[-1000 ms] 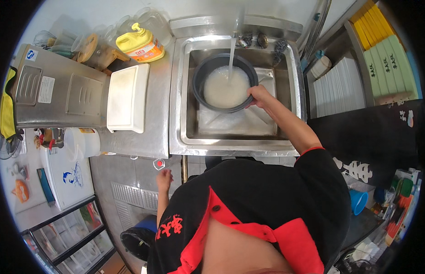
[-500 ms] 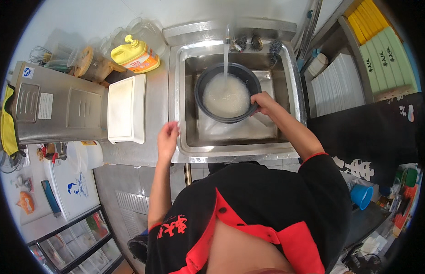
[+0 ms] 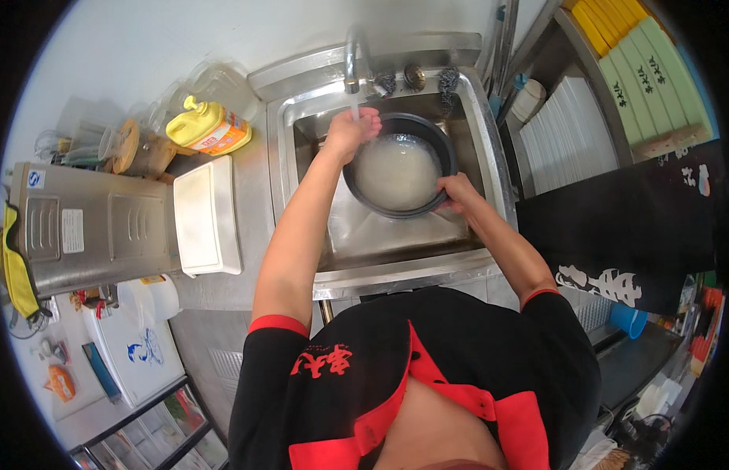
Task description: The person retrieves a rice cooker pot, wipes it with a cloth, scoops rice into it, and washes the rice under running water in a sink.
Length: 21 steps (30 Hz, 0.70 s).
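A dark grey round pot [image 3: 424, 128] sits tilted in the sink, holding cloudy, whitish water [image 3: 397, 174] with what looks like pale grain in it. My right hand [image 3: 457, 193] grips its rim at the right side, thumb inside and fingers beneath. Over the pot's upper left rim, my left hand [image 3: 353, 133] is directly under the faucet [image 3: 352, 66], and the running water falls onto it. Its fingers point right, loosely curved, and no object shows in them.
The steel sink [image 3: 380, 274] surrounds the pot. On the left counter stand a yellow pump jug [image 3: 212, 128], a white lidded box [image 3: 204, 215] and a steel appliance [image 3: 94, 227]. Steel scrubbers [image 3: 447, 82] lie behind the sink. Stacked white containers [image 3: 568, 137] fill a shelf at the right.
My left hand has moved up from the sink's left edge into the water stream. My right hand keeps its hold on the pot rim. The view has shifted slightly.
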Motion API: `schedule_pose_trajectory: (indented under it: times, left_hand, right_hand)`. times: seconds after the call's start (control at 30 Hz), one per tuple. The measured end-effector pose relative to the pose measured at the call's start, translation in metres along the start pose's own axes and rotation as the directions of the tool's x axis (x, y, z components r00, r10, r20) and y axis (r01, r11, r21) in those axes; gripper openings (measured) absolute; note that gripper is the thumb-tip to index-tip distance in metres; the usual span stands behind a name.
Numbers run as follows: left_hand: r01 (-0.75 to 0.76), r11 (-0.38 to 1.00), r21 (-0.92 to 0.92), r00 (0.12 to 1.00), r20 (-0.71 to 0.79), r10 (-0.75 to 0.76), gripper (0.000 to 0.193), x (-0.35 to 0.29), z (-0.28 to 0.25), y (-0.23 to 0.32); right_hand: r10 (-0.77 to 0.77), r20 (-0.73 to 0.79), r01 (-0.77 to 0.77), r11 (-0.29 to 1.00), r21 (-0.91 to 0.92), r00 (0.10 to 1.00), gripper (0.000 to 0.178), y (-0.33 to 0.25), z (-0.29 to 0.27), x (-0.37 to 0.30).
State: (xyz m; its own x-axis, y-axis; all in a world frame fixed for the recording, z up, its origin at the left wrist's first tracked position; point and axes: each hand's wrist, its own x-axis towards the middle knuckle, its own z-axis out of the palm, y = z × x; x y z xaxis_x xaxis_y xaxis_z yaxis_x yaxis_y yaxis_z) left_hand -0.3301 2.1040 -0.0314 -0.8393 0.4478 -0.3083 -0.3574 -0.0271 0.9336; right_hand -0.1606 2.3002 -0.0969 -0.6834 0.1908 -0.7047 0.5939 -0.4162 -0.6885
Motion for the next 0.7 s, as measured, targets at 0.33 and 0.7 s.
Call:
schedule_pose_trajectory:
  times: [0.33,0.7]
  left_hand:
    - [-0.387,0.379,0.840,0.860,0.181,0.477,0.035,0.039,0.019,0.004]
    - [0.478,0.830,0.289,0.878,-0.130,-0.460,0.053,-0.094,-0.045,-0.041]
  right_hand:
    - [-0.065,-0.128,0.056,0.996,-0.069,0.990,0.026,-0.002,-0.049,-0.016]
    - [0.032,0.106,-0.020,0.993,-0.114,0.994,0.033,-0.018,0.011,-0.011]
